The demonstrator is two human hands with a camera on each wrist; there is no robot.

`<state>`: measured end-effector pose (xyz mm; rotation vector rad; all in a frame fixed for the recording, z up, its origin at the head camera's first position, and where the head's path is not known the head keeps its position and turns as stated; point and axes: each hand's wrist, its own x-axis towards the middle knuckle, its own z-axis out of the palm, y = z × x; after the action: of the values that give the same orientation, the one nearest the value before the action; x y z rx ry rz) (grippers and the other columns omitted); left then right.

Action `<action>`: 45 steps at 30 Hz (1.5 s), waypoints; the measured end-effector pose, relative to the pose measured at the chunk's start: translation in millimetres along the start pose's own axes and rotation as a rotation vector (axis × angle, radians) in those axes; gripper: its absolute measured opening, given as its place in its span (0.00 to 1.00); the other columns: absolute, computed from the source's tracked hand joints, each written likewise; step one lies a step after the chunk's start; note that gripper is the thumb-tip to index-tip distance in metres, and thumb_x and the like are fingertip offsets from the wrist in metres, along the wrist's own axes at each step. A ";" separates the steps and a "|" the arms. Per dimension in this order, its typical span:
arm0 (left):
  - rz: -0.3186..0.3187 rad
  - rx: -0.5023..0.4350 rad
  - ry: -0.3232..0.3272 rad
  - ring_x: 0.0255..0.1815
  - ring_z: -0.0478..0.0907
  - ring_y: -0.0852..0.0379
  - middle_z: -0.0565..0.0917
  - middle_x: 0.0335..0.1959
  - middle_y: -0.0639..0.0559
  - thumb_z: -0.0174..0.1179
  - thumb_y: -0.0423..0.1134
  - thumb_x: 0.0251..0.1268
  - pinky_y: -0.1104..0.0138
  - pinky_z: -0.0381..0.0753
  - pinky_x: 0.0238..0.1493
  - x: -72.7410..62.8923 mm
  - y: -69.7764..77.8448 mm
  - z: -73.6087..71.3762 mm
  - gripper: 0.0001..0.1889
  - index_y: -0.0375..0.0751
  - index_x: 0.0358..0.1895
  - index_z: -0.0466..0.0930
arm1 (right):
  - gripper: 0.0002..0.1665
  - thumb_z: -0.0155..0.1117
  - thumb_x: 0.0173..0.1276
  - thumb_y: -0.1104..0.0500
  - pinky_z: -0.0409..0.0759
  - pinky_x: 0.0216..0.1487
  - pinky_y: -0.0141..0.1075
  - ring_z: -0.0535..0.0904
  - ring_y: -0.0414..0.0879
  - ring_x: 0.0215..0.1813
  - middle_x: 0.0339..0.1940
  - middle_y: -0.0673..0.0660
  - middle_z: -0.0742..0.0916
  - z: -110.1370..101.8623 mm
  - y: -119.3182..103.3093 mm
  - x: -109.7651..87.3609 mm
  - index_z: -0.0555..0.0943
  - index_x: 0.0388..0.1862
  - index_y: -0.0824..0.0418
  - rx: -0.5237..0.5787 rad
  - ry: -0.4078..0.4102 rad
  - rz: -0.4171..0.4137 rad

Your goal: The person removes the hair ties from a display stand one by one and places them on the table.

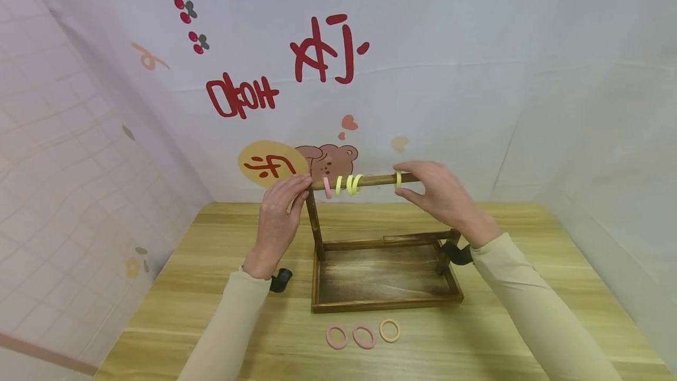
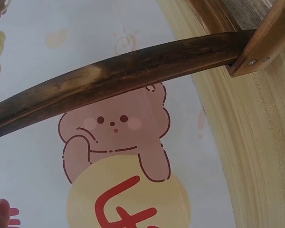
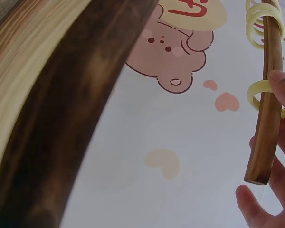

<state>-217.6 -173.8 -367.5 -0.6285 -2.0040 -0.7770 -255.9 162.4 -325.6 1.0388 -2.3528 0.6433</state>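
Note:
A dark wooden rack (image 1: 388, 311) has a raised bar (image 1: 378, 180) along its top. At the bar's left end, my left hand (image 1: 280, 213) holds on with fingertips and thumb. Near the right end my right hand (image 1: 441, 196) pinches a yellow ring (image 1: 399, 179) that encircles the bar, as the right wrist view also shows (image 3: 259, 88). Toward the left end hang a pink ring (image 1: 327, 187) and several more yellow rings (image 1: 349, 185). In the left wrist view only a fingertip (image 2: 1, 213) of the left hand shows.
The rack's shallow tray base stands on a wood-grain table (image 1: 227, 240). Two pink rings (image 1: 336, 337) and one pale orange ring (image 1: 389, 330) lie in front of it. Behind rises a white printed backdrop (image 1: 449, 93).

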 end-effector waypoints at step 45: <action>0.013 -0.003 0.020 0.59 0.83 0.42 0.88 0.54 0.42 0.69 0.24 0.64 0.49 0.77 0.66 -0.4 1.0 0.5 0.16 0.33 0.55 0.87 | 0.29 0.78 0.64 0.64 0.75 0.64 0.60 0.81 0.64 0.62 0.60 0.65 0.86 -20.8 29.0 -27.8 0.81 0.64 0.66 -0.012 0.033 0.109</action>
<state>-217.0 -172.8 -367.7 -0.6325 -1.9796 -0.7761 -256.8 207.1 -332.5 0.8926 -2.3941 0.6804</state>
